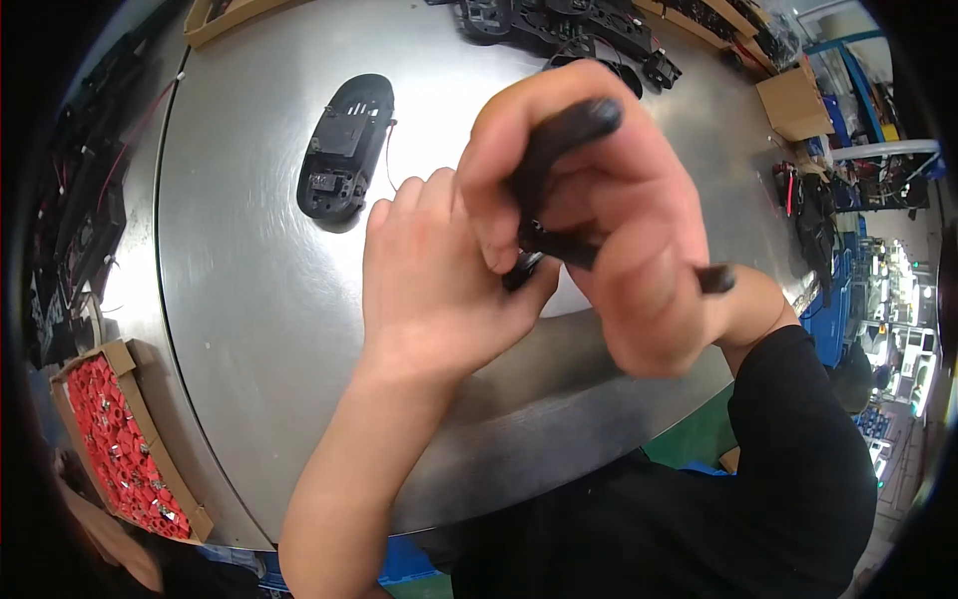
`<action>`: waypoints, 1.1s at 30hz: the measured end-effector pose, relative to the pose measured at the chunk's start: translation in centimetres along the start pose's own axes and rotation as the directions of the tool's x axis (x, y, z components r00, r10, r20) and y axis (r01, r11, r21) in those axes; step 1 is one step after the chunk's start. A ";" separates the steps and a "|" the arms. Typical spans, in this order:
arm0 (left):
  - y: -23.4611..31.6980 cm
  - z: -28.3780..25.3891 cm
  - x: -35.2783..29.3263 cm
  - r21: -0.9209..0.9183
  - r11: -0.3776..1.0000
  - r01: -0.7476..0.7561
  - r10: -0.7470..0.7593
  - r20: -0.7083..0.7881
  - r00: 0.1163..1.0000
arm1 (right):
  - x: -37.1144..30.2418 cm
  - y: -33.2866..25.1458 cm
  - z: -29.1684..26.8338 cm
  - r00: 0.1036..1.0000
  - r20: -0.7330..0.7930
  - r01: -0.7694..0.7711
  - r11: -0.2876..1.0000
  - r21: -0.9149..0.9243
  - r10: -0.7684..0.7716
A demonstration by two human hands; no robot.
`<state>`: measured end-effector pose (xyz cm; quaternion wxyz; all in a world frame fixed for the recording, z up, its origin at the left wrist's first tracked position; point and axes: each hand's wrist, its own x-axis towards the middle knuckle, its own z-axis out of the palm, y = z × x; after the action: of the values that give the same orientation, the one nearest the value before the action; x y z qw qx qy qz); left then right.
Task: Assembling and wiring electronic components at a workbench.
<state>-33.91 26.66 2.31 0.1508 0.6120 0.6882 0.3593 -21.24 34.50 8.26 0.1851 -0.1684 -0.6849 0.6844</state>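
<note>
My right hand (649, 230) is closed around a pair of black-handled pliers (569, 130), held above the table near my left hand. One handle curves out past the fingers and the other pokes out by the thumb. The jaws are mostly hidden. My left hand (429, 270) is closed, palm down, on a small black part (521, 270) that shows between thumb and fingers; most of it is covered. Beyond the left hand lies an oval black plastic housing (344, 150) with slots and fittings inside. A thin wire runs from its side toward my left fingers.
The metal table (249, 299) has a dark seam down its left side. A cardboard tray (130, 364) of red parts stands at the lower left, near another person's arm (110, 534). Black assemblies (559, 25) lie at the far edge. A cardboard box (793, 100) stands far right.
</note>
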 end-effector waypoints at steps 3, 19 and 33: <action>-0.3 -0.4 -0.4 -0.009 1.000 0.011 -0.011 0.012 1.000 | 0.2 0.9 -0.3 0.995 0.007 0.097 0.995 -0.005 -0.097; -1.2 1.5 -0.5 -0.060 0.998 -0.022 0.020 -0.043 0.999 | 0.1 0.9 -0.3 0.990 -0.057 0.123 0.986 -0.110 -0.130; -0.9 0.9 -0.5 -0.084 0.996 -0.032 0.025 -0.089 0.996 | -0.7 -0.1 1.2 0.991 -0.127 0.036 0.993 -0.113 -0.050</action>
<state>-33.91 26.41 0.98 0.1414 0.5983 0.6693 0.4171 -21.20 33.13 8.34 0.2342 -0.2076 -0.7117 0.6289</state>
